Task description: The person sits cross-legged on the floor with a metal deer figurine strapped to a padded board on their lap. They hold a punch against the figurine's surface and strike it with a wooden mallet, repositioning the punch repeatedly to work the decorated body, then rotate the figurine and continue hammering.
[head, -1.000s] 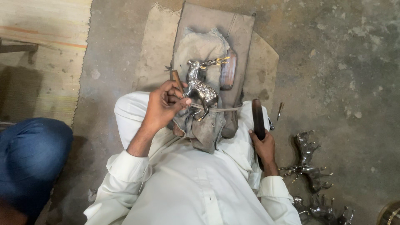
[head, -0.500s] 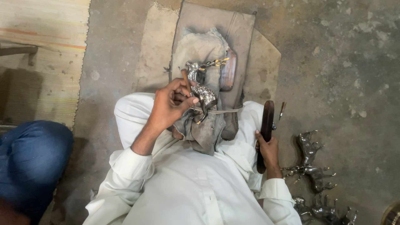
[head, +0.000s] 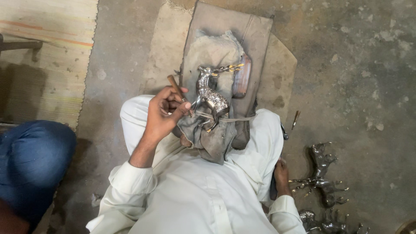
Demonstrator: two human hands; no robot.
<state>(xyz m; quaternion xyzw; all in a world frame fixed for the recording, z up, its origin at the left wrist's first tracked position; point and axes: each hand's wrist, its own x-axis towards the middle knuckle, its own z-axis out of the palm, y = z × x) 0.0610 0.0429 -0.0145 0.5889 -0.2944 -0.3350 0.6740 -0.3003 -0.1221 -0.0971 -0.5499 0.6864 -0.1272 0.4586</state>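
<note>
Right hand [head: 281,177] dropped; left hand [head: 167,110] tools deer [head: 210,97].

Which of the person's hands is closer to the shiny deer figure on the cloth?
Left. The left hand holds a wooden-handled tool against the deer figure; the right hand hangs low beside the leg, well away.

Left hand [head: 164,113] pinches wooden-handled tool [head: 177,88] against silver deer figurine [head: 210,98]; tip possibly touching.

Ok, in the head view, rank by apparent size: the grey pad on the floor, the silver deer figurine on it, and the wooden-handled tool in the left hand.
1. Grey pad
2. Silver deer figurine
3. Wooden-handled tool, partly hidden by the left hand
</note>
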